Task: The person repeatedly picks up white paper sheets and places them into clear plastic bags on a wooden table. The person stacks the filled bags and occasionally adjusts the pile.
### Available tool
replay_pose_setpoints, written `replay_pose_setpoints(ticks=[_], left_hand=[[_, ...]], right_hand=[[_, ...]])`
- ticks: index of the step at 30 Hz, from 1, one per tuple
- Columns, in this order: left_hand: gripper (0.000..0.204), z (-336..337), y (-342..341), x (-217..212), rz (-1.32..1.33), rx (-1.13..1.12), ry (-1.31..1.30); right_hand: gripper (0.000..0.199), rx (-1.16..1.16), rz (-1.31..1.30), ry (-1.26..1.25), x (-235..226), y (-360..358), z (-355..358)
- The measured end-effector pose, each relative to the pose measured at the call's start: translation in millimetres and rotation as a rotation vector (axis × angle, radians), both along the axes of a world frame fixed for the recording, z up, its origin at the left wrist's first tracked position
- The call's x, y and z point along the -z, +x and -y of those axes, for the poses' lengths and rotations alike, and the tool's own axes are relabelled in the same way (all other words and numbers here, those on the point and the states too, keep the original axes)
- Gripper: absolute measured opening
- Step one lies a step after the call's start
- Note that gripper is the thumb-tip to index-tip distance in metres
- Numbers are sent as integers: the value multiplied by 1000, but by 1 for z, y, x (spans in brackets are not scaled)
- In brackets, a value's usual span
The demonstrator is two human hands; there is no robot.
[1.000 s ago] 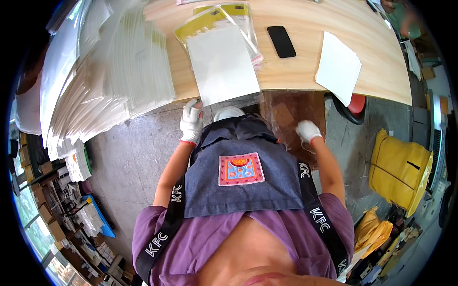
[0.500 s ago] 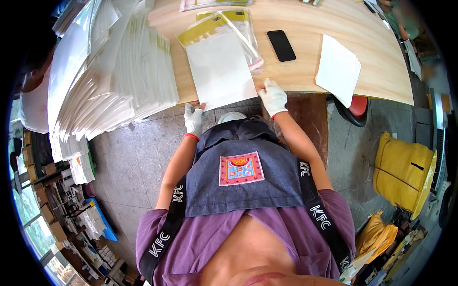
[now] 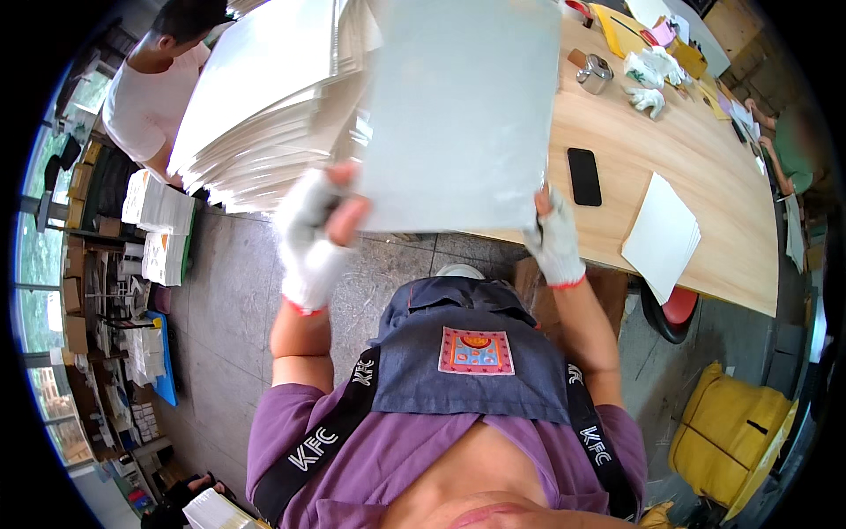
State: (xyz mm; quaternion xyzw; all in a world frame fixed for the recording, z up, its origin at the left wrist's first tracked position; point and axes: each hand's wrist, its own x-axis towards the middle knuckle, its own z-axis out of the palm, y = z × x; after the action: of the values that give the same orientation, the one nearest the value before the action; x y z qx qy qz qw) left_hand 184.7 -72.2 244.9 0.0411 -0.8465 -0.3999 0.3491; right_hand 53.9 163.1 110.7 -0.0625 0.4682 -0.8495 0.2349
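Note:
A large pale sheet [image 3: 458, 115], glossy as if in a clear plastic sleeve, is raised above the table's front edge. My right hand [image 3: 557, 236], in a white fingerless glove, pinches its near right corner. Beside the near left corner, my left hand [image 3: 315, 229] is gloved the same way and blurred by motion. Its thumb and fingers are spread, with nothing visible between them. Just beyond that hand rises a tall stack of white sleeved sheets [image 3: 264, 97]. The raised sheet hides the middle of the table.
On the wooden table [image 3: 608, 238] lie a black phone [image 3: 584, 176], a small pile of white sheets [image 3: 661, 234], loose white gloves [image 3: 648, 100] and a shiny metal object [image 3: 595, 75]. One person [image 3: 145, 106] stands at left, another [image 3: 797, 141] at far right. A yellow bundle [image 3: 731, 432] sits on the floor.
The sheet has been lifted off the table and brought up closer. My left hand has come away from its corner and opened; my right hand keeps its grip. The view has shifted left.

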Motion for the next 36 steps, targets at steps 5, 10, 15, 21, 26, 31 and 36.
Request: replay_pose_setpoints(ticks=[5, 10, 15, 21, 26, 31, 36], left_hand=[[30, 81, 7, -66, -368, -449, 114], [39, 190, 24, -60, -3, -541, -223], [47, 169, 6, -30, -150, -332, 193], [37, 190, 29, 139, -528, -492, 348], [24, 159, 86, 339, 138, -499, 418], [27, 34, 29, 326, 407, 19, 105], [28, -25, -50, 276, 344, 319, -166]], right_hand=[[20, -229, -358, 9, -146, -37, 107], [28, -242, -834, 512, -186, -43, 172], [29, -116, -901, 348, -160, -61, 154], [25, 186, -362, 318, -18, -61, 34], [13, 976, 362, 284, 164, -42, -114], [15, 915, 646, -48, 214, -37, -227], [14, 1012, 735, -150, 177, -48, -221]])
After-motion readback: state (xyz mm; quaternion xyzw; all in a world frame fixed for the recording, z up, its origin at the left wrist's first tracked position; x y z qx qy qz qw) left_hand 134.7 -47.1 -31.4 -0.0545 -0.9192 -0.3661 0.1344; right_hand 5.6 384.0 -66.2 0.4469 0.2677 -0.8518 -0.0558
